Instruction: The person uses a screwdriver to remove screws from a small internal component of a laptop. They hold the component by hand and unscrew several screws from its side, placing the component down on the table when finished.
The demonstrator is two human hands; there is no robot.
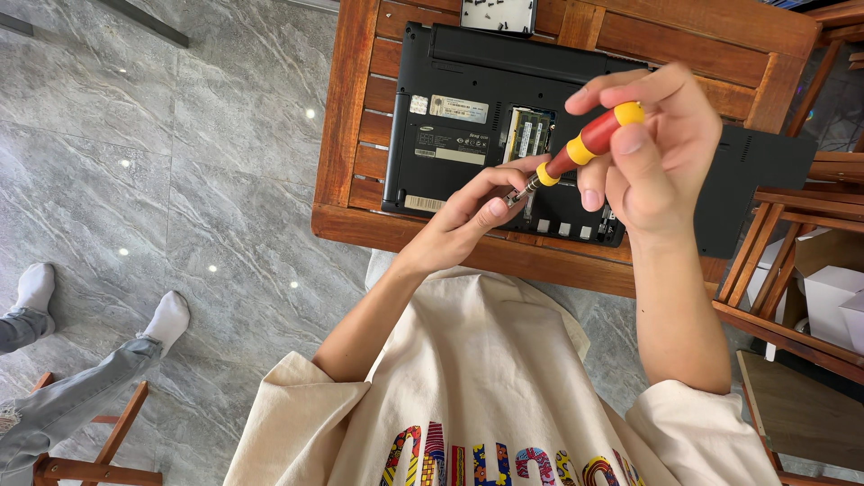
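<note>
L hand (pixel 468 216) pinches the metal shaft of the screwdriver (pixel 576 151), fingers closed on it near the tip. R hand (pixel 652 148) wrapped tight round its red/yellow handle. Tip sits on the upturned black laptop (pixel 468 81) w/ open memory bay, on wooden counter (pixel 346 117). Small tray (pixel 498 13) w/ screws at far edge.

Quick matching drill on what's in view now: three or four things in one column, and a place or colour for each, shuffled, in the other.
Things:
1. screwdriver
2. laptop
3. loose black cover panel
4. feet in white socks

Place or colour:
A. on the grey floor, far left
B. red and yellow handle, in the right hand, tip pinched by the left hand
C. right of the laptop, overhanging the table edge
D. bottom up on the wooden slat table

Pairs: 1-B, 2-D, 3-C, 4-A
</note>
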